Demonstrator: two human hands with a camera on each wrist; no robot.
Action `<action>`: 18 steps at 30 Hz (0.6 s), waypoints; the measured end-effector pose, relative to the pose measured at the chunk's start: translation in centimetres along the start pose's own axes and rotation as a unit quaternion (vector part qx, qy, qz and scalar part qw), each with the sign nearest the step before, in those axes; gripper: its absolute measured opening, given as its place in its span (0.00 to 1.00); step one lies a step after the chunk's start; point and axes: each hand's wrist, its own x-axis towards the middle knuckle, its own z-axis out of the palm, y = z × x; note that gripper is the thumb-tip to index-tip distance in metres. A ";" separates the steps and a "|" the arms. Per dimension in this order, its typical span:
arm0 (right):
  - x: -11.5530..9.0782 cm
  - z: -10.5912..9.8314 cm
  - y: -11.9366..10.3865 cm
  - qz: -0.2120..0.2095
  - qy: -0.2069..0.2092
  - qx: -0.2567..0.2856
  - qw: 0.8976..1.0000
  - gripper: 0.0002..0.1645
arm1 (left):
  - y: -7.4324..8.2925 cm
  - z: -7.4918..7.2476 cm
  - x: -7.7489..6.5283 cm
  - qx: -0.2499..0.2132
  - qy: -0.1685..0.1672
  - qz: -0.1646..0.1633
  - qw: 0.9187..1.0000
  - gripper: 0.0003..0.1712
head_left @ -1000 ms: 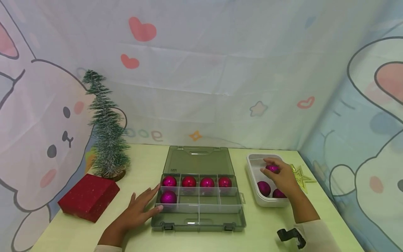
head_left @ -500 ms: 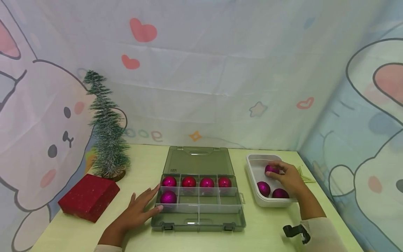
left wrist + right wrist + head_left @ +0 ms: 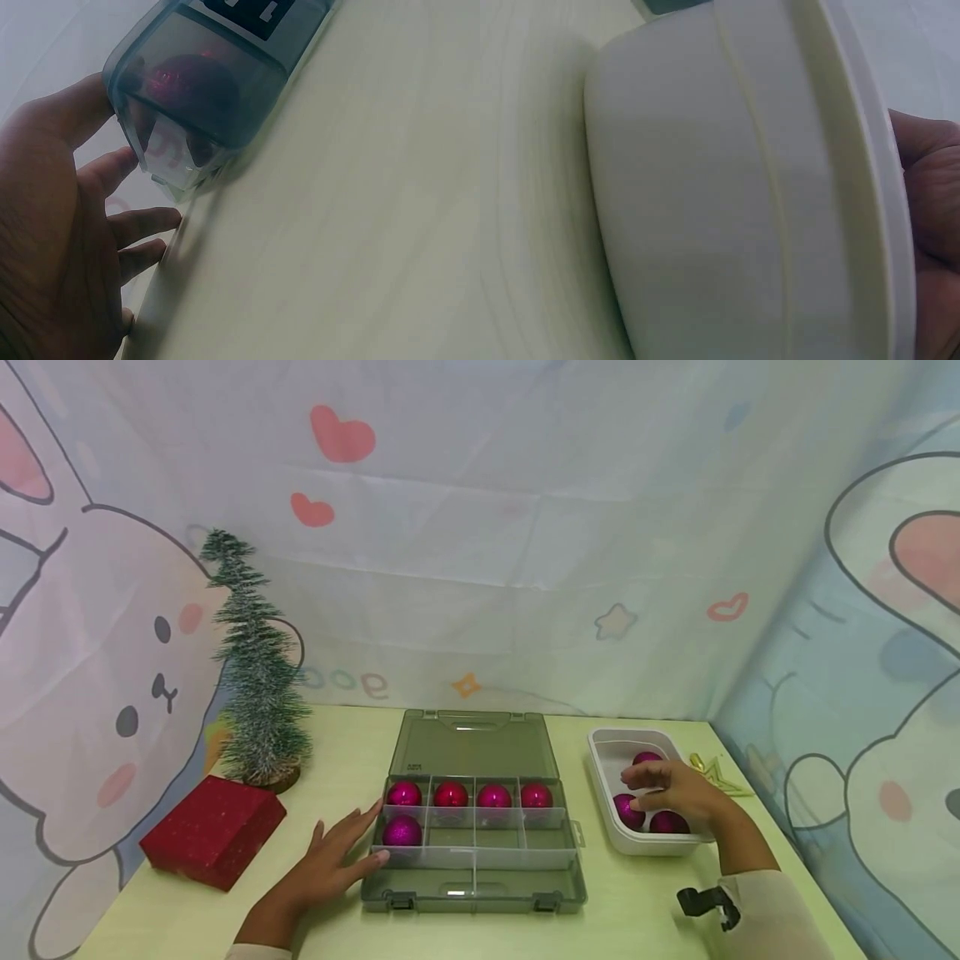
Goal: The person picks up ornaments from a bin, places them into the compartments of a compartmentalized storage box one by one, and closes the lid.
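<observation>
My left hand (image 3: 326, 867) touches the left side of a divided storage box (image 3: 525, 881), its fingers extended along the edge. The box's lid lies back. Shiny pink and red bauble balls (image 3: 450, 793) fill its back row, and a glittery magenta bauble (image 3: 402, 831) sits in the middle row's left compartment. Over a white plastic tub (image 3: 626, 842), my right hand (image 3: 684, 793) hovers with thumb and fingers apart, around a glittery bauble (image 3: 626, 808) at the tub's left; contact cannot be told. Two more baubles lie in the tub. The tub wall hides the fingers in the right wrist view.
A small frosted artificial tree (image 3: 258, 693) stands at the back left, with a red box (image 3: 213, 831) in front of it. Gold star ornaments (image 3: 716, 774) lie right of the tub. A printed curtain (image 3: 480, 568) hangs behind the table.
My right hand has come away from the bauble at the back of the tub and moved forward towards the left one. The back bauble stays in the tub. My left hand has not moved.
</observation>
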 end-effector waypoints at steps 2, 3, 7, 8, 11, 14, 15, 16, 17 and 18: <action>0.1 0.1 0.2 0.006 -0.010 0.009 1.000 0.32 | -0.1 0.1 0.0 -0.002 0.002 0.001 1.000 0.47; 0.1 0.2 0.3 0.008 -0.013 0.009 1.000 0.31 | -0.1 0.1 0.0 -0.004 0.003 0.002 1.000 0.47; 0.2 0.4 0.5 0.005 -0.025 -0.003 1.000 0.30 | -0.2 0.0 0.1 -0.002 -0.003 -0.004 1.000 0.47; 0.2 0.4 0.5 0.006 -0.026 -0.007 1.000 0.30 | -0.3 0.0 0.1 0.000 -0.006 -0.005 1.000 0.48; 0.1 0.5 0.4 0.012 -0.033 -0.011 0.999 0.30 | -0.3 -0.1 0.1 0.008 -0.010 -0.009 1.000 0.48; 0.0 0.6 0.3 0.022 -0.028 -0.020 0.999 0.30 | -0.4 -0.1 0.1 0.010 -0.013 -0.011 1.000 0.48; 0.0 0.6 0.4 0.024 -0.026 -0.023 0.999 0.29 | -0.4 0.0 0.1 0.009 -0.013 -0.012 1.000 0.48; 0.0 0.7 0.4 0.025 -0.025 -0.026 0.999 0.29 | -0.4 0.0 0.2 0.008 -0.013 -0.012 1.000 0.48; 0.0 0.7 0.4 0.026 -0.023 -0.029 0.999 0.28 | -0.5 0.0 0.2 0.009 -0.013 -0.012 1.000 0.48; 0.1 0.7 0.5 0.027 -0.021 -0.032 0.999 0.28 | -0.5 0.0 0.2 0.010 -0.013 -0.012 1.000 0.48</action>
